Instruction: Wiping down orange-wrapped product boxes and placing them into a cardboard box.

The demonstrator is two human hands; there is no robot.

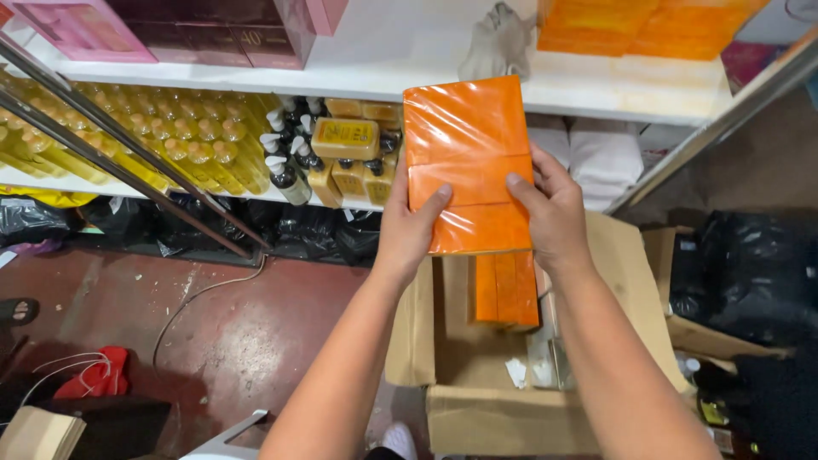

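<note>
An open cardboard box [477, 409] on the floor holds upright orange packs [507, 290]. Above it, the left hand [407, 226] and right hand [552, 213] clasp a shiny orange wrapped bundle [467, 162] by its sides. Beyond, shelves carry yellow bottles [170, 136] and pink boxes [81, 30]

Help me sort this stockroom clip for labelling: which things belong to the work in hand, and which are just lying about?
In hand:
- shiny orange plastic-wrapped pack, gripped by left hand and right hand
- open brown cardboard box holding more orange packs

Lying about:
- yellow pump bottles
- pink boxes
- black plastic bags
- red bag
</note>
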